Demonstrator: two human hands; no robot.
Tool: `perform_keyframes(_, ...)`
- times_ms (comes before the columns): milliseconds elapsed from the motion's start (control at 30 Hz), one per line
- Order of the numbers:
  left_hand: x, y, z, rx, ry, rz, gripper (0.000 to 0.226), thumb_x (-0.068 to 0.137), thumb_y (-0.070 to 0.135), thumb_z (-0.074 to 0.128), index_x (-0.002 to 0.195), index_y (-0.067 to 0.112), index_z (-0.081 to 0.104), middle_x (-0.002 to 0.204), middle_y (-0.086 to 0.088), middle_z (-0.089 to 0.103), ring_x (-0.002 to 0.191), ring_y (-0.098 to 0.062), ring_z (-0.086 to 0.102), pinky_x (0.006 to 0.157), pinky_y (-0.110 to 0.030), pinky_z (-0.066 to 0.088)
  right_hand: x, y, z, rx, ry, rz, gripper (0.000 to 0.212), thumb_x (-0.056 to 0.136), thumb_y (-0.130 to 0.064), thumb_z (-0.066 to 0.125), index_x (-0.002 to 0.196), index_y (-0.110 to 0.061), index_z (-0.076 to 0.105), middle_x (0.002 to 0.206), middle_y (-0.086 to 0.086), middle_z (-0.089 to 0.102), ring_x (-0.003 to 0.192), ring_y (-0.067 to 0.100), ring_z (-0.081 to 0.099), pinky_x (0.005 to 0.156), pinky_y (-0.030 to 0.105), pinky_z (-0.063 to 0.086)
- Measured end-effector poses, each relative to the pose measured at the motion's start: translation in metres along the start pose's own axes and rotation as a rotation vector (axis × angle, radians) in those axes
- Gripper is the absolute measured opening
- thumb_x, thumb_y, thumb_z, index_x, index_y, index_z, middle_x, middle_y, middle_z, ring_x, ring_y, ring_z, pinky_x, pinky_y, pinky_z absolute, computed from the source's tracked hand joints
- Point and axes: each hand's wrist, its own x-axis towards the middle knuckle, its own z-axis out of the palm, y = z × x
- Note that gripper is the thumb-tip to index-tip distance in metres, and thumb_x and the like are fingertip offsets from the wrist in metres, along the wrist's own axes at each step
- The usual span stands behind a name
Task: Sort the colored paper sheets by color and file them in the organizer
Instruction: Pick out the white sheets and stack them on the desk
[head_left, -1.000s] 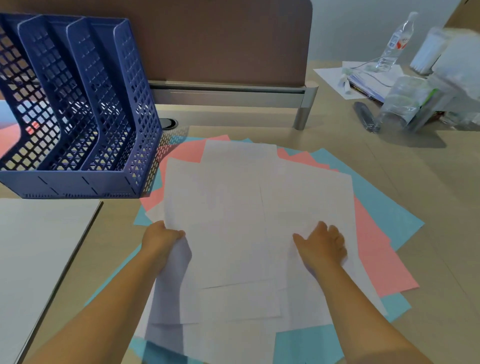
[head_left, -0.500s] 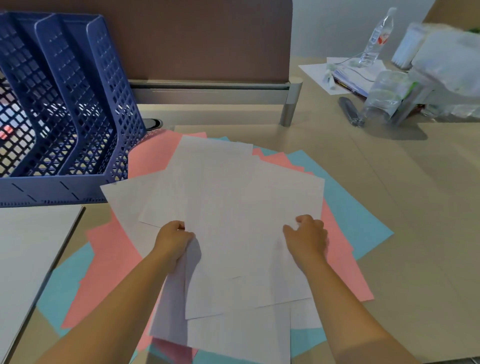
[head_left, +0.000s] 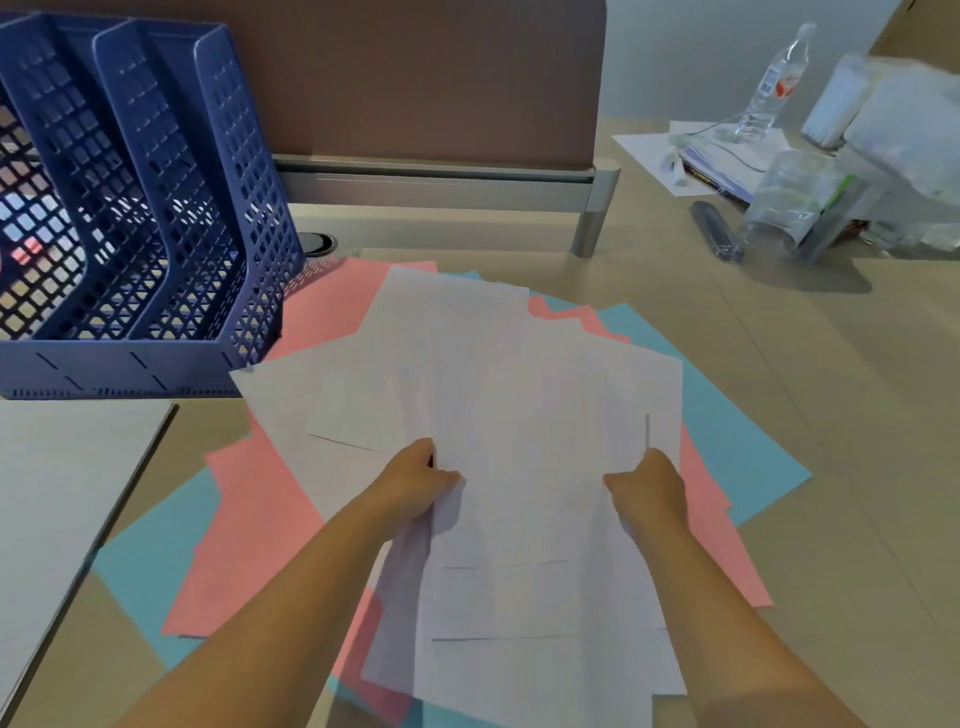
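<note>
Pinching the white sheets (head_left: 498, 415) at center frame: left hand (head_left: 415, 486) closed on the near left edge, right hand (head_left: 647, 488) closed on the near right edge; gathered tighter than a second ago, when the right hand lay spread flat on top; fanned now toward the left, over more of the pink sheets (head_left: 260, 519), and apparently lifted a little off the pile; suggests the white lot is nearly separated and ready for squaring, with filing not yet begun. Under and around, pink and blue sheets (head_left: 737, 415) splayed loose on the tan desk (head_left: 805, 338). At upper left, the blue mesh organizer (head_left: 156, 208), its slots seemingly empty, just beside the pile. At lower left, a pale board (head_left: 62, 493). Across the top, a brown divider panel (head_left: 415, 78); at upper right, a water bottle (head_left: 774, 83) and blurred clutter.
</note>
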Motion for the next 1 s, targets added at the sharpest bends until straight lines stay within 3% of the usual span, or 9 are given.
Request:
perform_keyframes(67, -0.001, 0.004, 0.002, -0.078, -0.007, 0.071, 0.008, 0.091, 0.01, 0.053, 0.082, 0.008, 0.052, 0.076, -0.006, 0.053, 0.069, -0.016, 0.05, 0.063, -0.021, 0.04, 0.004, 0.004, -0.008, -0.039, 0.053, 0.007, 0.032, 0.087, -0.007, 0.049, 0.119, -0.003, 0.046, 0.119, 0.017, 0.058, 0.106, 0.036, 0.057, 0.089, 0.041, 0.049)
perform_keyframes(133, 0.004, 0.001, -0.002, 0.015, 0.189, 0.132, 0.02, 0.091, 0.016, 0.054, 0.109, 0.009, 0.059, 0.104, -0.007, 0.061, 0.097, -0.022, 0.058, 0.084, -0.028, 0.043, 0.008, 0.007, -0.015, -0.048, 0.096, 0.008, 0.032, 0.088, -0.007, 0.049, 0.12, -0.003, 0.046, 0.118, 0.018, 0.058, 0.105, 0.037, 0.057, 0.086, 0.038, 0.047)
perform_keyframes(200, 0.013, -0.011, -0.013, 0.353, 0.419, 0.145, 0.041, 0.092, 0.026, 0.052, 0.129, 0.009, 0.05, 0.132, -0.009, 0.051, 0.123, -0.028, 0.047, 0.1, -0.034, 0.036, 0.011, 0.008, -0.018, -0.017, 0.111, -0.002, 0.033, 0.089, -0.007, 0.049, 0.122, -0.002, 0.045, 0.118, 0.017, 0.058, 0.104, 0.036, 0.056, 0.082, 0.037, 0.045)
perform_keyframes(300, 0.017, -0.027, -0.022, 0.773, 0.379, 0.025, 0.058, 0.095, 0.042, 0.04, 0.143, 0.013, 0.027, 0.151, -0.013, 0.025, 0.139, -0.036, 0.02, 0.111, -0.043, 0.024, 0.014, 0.006, -0.02, 0.094, 0.093, -0.036, 0.035, 0.088, -0.007, 0.051, 0.123, -0.003, 0.046, 0.117, 0.016, 0.059, 0.094, 0.032, 0.055, 0.078, 0.034, 0.044)
perform_keyframes(400, 0.013, -0.026, -0.017, 0.822, 0.356, 0.038, 0.051, 0.095, 0.045, 0.035, 0.134, 0.012, 0.038, 0.143, -0.012, 0.038, 0.132, -0.036, 0.031, 0.105, -0.042, 0.03, 0.017, -0.002, -0.02, 0.257, 0.063, -0.048, 0.038, 0.088, -0.005, 0.055, 0.124, 0.0, 0.046, 0.123, 0.017, 0.057, 0.108, 0.033, 0.055, 0.082, 0.032, 0.042)
perform_keyframes(500, 0.009, -0.009, -0.024, 0.55, 0.434, 0.048, 0.039, 0.095, 0.034, 0.041, 0.124, 0.01, 0.051, 0.128, -0.01, 0.055, 0.119, -0.033, 0.046, 0.094, -0.038, 0.038, 0.019, -0.017, -0.019, 0.412, 0.014, -0.027, 0.038, 0.087, -0.003, 0.058, 0.124, 0.002, 0.048, 0.124, 0.017, 0.057, 0.112, 0.034, 0.055, 0.087, 0.031, 0.042)
perform_keyframes(633, 0.018, 0.005, -0.049, 0.377, 0.586, -0.148, 0.045, 0.091, 0.029, 0.05, 0.132, 0.01, 0.045, 0.138, -0.016, 0.041, 0.127, -0.037, 0.036, 0.102, -0.041, 0.033, 0.021, -0.043, -0.011, 0.506, -0.043, -0.005, 0.039, 0.087, 0.0, 0.057, 0.125, 0.003, 0.049, 0.12, 0.017, 0.059, 0.11, 0.035, 0.056, 0.083, 0.03, 0.042)
perform_keyframes(933, 0.05, 0.005, -0.094, 0.494, 0.414, -0.368, 0.058, 0.086, 0.015, 0.059, 0.134, 0.003, 0.028, 0.139, -0.019, 0.024, 0.127, -0.04, 0.03, 0.1, -0.042, 0.037, 0.037, -0.096, 0.032, 0.231, -0.097, 0.006, 0.015, 0.079, 0.0, 0.061, 0.094, 0.002, 0.058, 0.112, 0.022, 0.061, 0.098, 0.035, 0.06, 0.079, 0.035, 0.05)
perform_keyframes(1000, 0.057, 0.005, -0.103, 0.49, 0.373, -0.378, 0.06, 0.086, 0.012, 0.057, 0.135, 0.001, 0.024, 0.14, -0.022, 0.023, 0.126, -0.041, 0.036, 0.099, -0.042, 0.039, 0.038, -0.103, 0.04, 0.23, -0.14, 0.027, 0.029, 0.079, -0.001, 0.062, 0.108, 0.004, 0.056, 0.112, 0.021, 0.061, 0.09, 0.031, 0.058, 0.074, 0.032, 0.048)
